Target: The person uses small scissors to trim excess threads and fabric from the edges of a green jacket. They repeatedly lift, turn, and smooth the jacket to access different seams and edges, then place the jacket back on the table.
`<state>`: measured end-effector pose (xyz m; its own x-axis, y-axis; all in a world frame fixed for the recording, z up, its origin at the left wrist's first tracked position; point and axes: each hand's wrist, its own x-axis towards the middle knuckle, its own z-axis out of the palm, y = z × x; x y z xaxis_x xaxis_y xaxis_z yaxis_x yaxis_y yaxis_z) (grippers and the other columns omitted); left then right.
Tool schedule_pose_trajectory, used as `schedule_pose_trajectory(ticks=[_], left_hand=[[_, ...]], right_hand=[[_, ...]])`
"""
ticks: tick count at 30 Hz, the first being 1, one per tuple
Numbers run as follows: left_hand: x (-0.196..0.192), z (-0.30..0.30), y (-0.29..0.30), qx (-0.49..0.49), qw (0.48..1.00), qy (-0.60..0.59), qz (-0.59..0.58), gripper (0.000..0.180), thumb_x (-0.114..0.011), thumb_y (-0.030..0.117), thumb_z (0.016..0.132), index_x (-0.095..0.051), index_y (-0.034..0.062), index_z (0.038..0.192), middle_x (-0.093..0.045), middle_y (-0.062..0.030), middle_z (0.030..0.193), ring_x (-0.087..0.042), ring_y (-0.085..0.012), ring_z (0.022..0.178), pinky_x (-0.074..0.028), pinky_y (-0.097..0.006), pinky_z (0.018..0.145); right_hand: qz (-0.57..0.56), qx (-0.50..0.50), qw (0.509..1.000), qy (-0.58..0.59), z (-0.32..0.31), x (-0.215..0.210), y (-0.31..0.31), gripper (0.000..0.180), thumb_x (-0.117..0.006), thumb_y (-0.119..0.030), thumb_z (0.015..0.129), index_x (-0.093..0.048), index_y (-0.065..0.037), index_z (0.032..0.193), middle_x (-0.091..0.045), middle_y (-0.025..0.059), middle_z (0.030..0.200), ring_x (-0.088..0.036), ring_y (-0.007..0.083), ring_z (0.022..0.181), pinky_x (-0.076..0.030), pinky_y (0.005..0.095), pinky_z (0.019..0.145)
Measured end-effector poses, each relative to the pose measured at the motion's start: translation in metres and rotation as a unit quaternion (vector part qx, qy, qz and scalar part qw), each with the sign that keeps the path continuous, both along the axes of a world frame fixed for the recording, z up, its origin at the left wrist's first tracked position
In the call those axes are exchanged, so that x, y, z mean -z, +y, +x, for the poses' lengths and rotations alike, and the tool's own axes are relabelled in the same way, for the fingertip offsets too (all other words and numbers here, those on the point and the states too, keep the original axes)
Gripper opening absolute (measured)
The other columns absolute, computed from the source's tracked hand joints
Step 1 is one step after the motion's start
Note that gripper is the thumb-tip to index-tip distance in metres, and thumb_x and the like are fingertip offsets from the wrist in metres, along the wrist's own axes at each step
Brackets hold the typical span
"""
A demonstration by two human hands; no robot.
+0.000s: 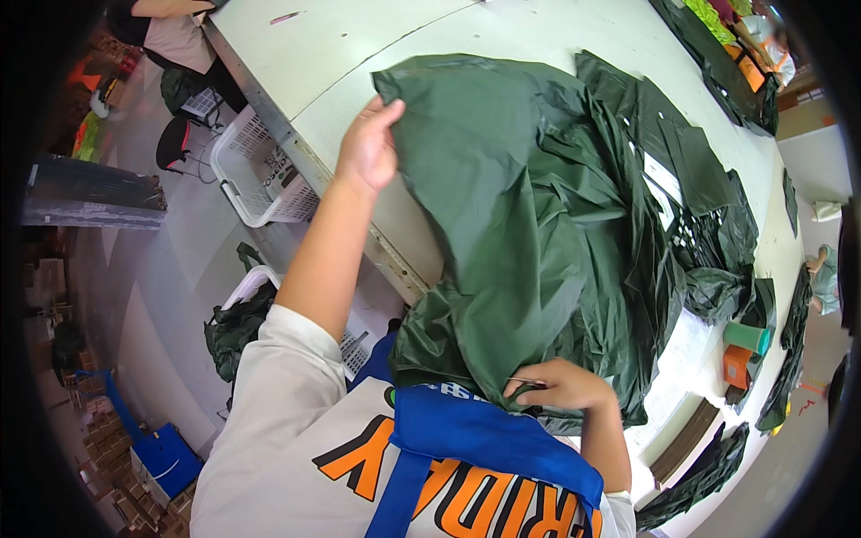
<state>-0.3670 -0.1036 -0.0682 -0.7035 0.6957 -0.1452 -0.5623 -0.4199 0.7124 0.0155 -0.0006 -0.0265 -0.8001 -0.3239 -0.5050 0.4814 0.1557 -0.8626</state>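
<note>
A large piece of dark green, slightly shiny fabric is spread over the table's near edge and hangs down toward my blue apron. At its upper left corner, my left hand pinches the edge between thumb and fingers and holds it up. Low down near the apron, my right hand is closed against the fabric's lower edge. From its fingers juts a thin metal tool, which looks like small thread snips; most of it is hidden by the hand and folds.
More dark green pieces with white labels lie right of the fabric on the white table. A green thread cone and an orange box stand farther right. White plastic baskets are left of the table edge. Other people work at the far edges.
</note>
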Motion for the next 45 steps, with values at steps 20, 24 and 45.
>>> schedule_pose_trajectory(ticks=[20,24,45], left_hand=[[-0.049,0.156,-0.039,0.368,0.826,0.403,-0.139,0.058,-0.057,0.008,0.081,-0.037,0.0033,0.135,-0.063,-0.0162,0.108,-0.064,-0.0274,0.097,-0.050,-0.039,0.085],[-0.007,0.162,-0.048,0.347,0.935,-0.065,0.027,0.088,-0.073,0.045,0.074,-0.031,0.0030,0.139,-0.046,-0.0127,0.134,-0.049,-0.0284,0.119,-0.046,-0.046,0.094],[-0.069,0.140,-0.041,0.119,0.948,0.290,-0.046,0.096,-0.063,-0.003,0.073,-0.006,0.0051,0.149,-0.037,-0.0103,0.140,-0.037,-0.0189,0.128,-0.025,-0.034,0.108]], right_hand=[[-0.018,0.519,0.845,0.129,-0.095,-0.039,0.002,0.033,-0.067,-0.007,0.084,-0.055,0.005,0.112,-0.061,0.0017,0.087,-0.054,0.0054,0.076,-0.043,0.0198,0.070],[-0.015,0.497,0.862,0.100,-0.059,-0.021,-0.013,0.013,-0.063,-0.001,0.085,-0.063,0.002,0.098,-0.060,-0.0019,0.081,-0.052,0.0036,0.071,-0.042,0.0186,0.064],[0.533,0.518,0.664,0.080,0.015,0.081,0.200,0.059,-0.071,-0.024,0.076,-0.052,0.001,0.126,-0.053,0.0216,0.126,-0.055,0.0324,0.112,-0.041,0.0384,0.098]])
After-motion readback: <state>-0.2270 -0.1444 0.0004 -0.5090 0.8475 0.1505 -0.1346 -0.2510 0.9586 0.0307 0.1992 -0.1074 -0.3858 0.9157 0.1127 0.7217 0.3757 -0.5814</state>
